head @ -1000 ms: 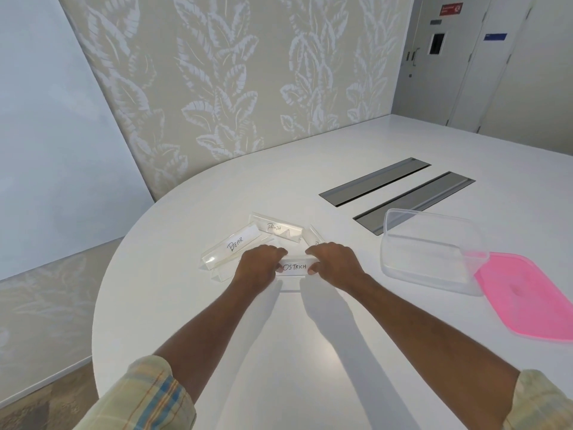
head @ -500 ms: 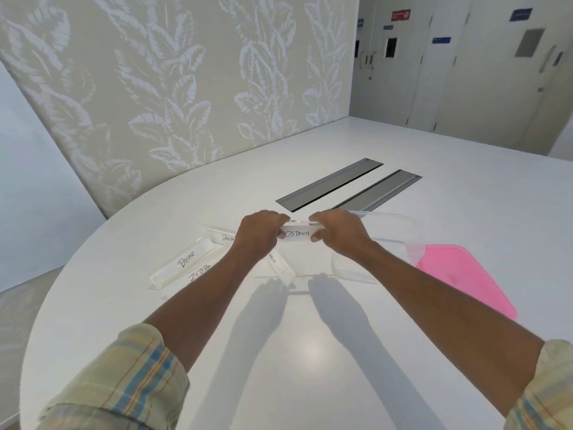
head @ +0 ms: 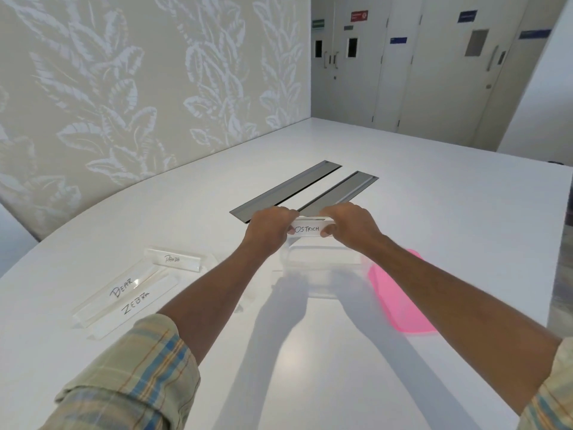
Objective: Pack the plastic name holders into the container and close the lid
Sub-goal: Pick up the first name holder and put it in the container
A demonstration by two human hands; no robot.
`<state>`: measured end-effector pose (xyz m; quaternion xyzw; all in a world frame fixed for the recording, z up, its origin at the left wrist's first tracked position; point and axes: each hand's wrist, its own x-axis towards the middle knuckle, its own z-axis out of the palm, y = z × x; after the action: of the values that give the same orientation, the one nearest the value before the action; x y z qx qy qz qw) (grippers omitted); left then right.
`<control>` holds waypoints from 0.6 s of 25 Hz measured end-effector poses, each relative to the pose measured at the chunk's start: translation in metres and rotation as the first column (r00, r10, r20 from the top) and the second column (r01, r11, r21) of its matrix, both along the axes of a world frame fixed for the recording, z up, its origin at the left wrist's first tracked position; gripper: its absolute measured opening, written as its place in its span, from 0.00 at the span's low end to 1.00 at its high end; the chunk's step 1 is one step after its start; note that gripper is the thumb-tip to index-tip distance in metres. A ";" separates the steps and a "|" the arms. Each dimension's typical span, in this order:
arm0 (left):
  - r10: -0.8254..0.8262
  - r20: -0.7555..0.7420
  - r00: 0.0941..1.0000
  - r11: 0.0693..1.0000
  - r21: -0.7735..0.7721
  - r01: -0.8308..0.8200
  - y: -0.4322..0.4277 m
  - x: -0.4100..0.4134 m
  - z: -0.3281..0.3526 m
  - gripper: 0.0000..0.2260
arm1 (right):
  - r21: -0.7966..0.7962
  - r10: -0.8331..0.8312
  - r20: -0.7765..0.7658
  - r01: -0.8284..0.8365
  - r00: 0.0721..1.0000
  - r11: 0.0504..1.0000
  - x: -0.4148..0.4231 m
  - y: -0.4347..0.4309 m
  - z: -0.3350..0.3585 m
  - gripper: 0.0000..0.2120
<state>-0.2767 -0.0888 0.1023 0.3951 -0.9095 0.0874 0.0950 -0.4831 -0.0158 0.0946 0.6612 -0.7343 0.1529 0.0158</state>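
Left hand (head: 269, 229) and right hand (head: 350, 226) are pinching the OSTRICH holder (head: 311, 228) over the clear container (head: 319, 262); lowered crooked, it risks catching the rim

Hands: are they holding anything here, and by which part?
Both hands, left and right, hold the name holder marked OSTRICH, one at each end, above the clear container.

We see an office meeting room: a large white conference table (head: 403, 187) with two grey cable hatches (head: 305, 190), leaf-patterned wall covering (head: 139, 88), and grey doors (head: 434, 63) carrying small signs (head: 359, 15).
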 end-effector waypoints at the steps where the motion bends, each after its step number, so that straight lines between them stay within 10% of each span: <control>1: -0.006 0.008 1.000 1.000 0.003 0.006 -0.002 -0.009 -0.004 0.15 | 0.016 -0.009 0.009 0.009 1.000 1.000 -0.008 -0.001 -0.003 0.13; 15: -0.059 0.102 0.993 0.993 0.110 0.047 -0.042 -0.073 -0.073 0.11 | 0.224 -0.025 -0.005 0.026 1.000 0.974 -0.065 -0.044 -0.073 0.23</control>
<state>-0.3493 -0.1305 0.0293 0.3702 -0.9268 0.0563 0.0276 -0.5478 -0.0594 0.0211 0.6493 -0.7554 0.0684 -0.0560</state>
